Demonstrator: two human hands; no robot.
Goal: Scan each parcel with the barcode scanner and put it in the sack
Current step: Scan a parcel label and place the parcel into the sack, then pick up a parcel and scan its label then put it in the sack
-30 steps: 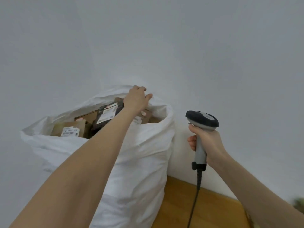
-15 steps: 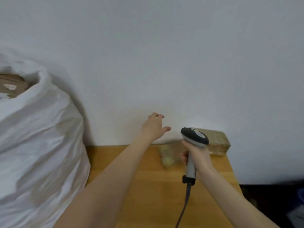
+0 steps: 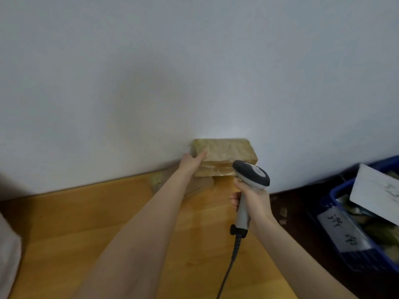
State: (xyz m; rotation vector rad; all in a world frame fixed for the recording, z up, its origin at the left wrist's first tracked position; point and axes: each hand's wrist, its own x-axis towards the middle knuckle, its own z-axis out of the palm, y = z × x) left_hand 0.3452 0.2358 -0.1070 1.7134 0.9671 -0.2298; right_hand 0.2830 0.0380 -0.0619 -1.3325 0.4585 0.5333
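2 forearms stretch over a honey-coloured wooden table (image 3: 75, 223). At its near left edge shows a corner of the white sack (image 3: 8, 251). The right hand (image 3: 252, 197) is wrapped round the grey handle of the barcode scanner (image 3: 251, 173), whose black cable (image 3: 226, 275) trails down. Right of the table, a blue crate (image 3: 367, 261) with paper labels sits on dark floor. Farther on, the left hand (image 3: 191, 161) clasps the left end of the top parcel (image 3: 226, 151), thumb on its front, fingers hidden behind. It lies on blurred lower parcels (image 3: 213, 169) against the white wall (image 3: 194, 61).
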